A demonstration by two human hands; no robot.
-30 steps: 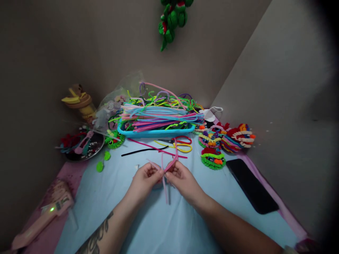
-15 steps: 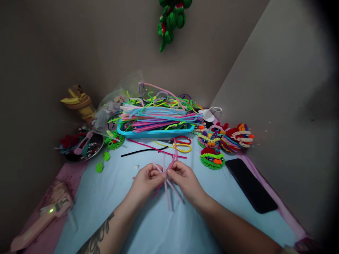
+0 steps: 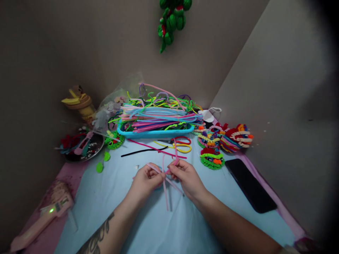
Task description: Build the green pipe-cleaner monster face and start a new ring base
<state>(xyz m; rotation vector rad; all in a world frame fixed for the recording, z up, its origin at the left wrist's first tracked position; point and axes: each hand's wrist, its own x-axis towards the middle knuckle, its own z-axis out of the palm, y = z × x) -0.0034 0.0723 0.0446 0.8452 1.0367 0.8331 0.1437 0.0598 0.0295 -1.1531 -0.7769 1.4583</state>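
Light pink pipe cleaners (image 3: 166, 197) cross one another in a star shape between my hands. My left hand (image 3: 146, 179) is closed, pinching them near the crossing point. A darker pink pipe cleaner (image 3: 176, 150) rises from the fingers of my right hand (image 3: 185, 176), which pinches it just right of the crossing. Beyond my hands lie scissors (image 3: 182, 144) with one red and one yellow handle loop, a magenta pipe cleaner (image 3: 143, 145) and a black pipe cleaner (image 3: 140, 152). My fingers partly hide the crossing.
A blue tray (image 3: 156, 134) heaped with pipe cleaners stands at the back. Finished colourful pieces (image 3: 212, 158) and a phone (image 3: 251, 185) lie right. At left are a pink glue gun (image 3: 45, 218), a metal dish (image 3: 92, 151) and a green piece (image 3: 114, 140).
My right hand has shifted slightly right, away from the left fingers, drawing the darker pink pipe cleaner with it. Its lower end no longer shows below the crossing.
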